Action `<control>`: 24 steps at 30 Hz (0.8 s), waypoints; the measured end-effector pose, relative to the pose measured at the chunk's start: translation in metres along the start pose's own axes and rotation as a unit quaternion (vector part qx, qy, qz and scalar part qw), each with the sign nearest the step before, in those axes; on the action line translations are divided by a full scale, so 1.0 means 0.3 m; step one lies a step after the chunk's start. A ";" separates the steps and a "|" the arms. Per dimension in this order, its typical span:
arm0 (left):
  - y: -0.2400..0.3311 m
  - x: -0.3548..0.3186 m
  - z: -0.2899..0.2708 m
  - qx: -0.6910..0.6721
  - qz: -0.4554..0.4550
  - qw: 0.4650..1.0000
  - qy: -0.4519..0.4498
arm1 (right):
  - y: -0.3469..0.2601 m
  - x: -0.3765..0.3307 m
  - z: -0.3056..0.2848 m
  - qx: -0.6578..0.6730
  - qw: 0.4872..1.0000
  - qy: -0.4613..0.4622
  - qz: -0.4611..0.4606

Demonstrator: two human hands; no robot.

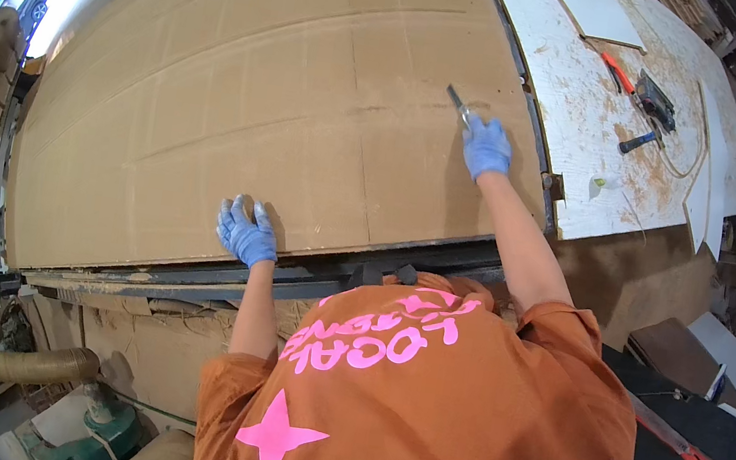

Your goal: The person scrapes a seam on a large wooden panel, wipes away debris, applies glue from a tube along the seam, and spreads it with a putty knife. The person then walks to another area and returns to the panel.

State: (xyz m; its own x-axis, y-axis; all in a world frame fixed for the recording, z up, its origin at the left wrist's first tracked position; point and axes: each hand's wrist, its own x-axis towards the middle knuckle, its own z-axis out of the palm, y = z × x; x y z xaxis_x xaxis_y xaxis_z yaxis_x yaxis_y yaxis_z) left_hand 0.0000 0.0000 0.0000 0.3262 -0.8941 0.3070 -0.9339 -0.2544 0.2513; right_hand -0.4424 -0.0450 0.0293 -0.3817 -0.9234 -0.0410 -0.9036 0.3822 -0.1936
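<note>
A large brown cardboard sheet [254, 101] covers the wide work table before me, with long creases and faint lines across it. My left hand [249, 234], in a blue glove, rests on the sheet close to its near edge, fingers spread. Farther off, towards the sheet's right side, my gloved right hand [487, 146] is closed around a slim metal utility knife [457, 102]. The knife's dark front end points away and to the left, over the cardboard. Its handle is mostly hidden in my palm.
Dark metal framing [305, 275] borders the near edge. On the dusty white board [578, 137] at right lie a red-handled tool [618, 73], a black power tool [656, 102] with a cord and a white offcut [601, 9]. A green machine [100, 432] stands at lower left.
</note>
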 end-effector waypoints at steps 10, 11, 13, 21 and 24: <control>0.037 -0.009 0.001 0.009 0.026 0.999 0.037 | 0.079 -0.020 -0.035 -0.029 0.999 0.025 -0.007; 0.031 0.007 0.000 -0.002 0.017 0.999 0.036 | 0.065 -0.036 -0.032 -0.030 0.999 0.027 -0.027; 0.015 -0.001 -0.018 -0.014 -0.002 1.000 0.020 | 0.053 -0.027 -0.040 -0.038 0.999 0.024 -0.007; 0.020 0.012 -0.007 -0.004 0.015 0.999 0.033 | 0.084 -0.072 -0.019 -0.017 0.999 0.047 -0.021; 0.020 0.011 -0.011 -0.017 0.013 0.999 0.028 | 0.128 0.049 -0.054 -0.020 0.997 0.060 0.031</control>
State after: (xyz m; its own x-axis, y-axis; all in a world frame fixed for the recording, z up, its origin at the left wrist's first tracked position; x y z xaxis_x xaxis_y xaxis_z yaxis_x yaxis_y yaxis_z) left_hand -0.0041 -0.0033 0.0057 0.3100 -0.8782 0.3641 -0.9369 -0.2173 0.2737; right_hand -0.4857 -0.0432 0.0373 -0.4563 -0.8874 0.0663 -0.8833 0.4427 -0.1541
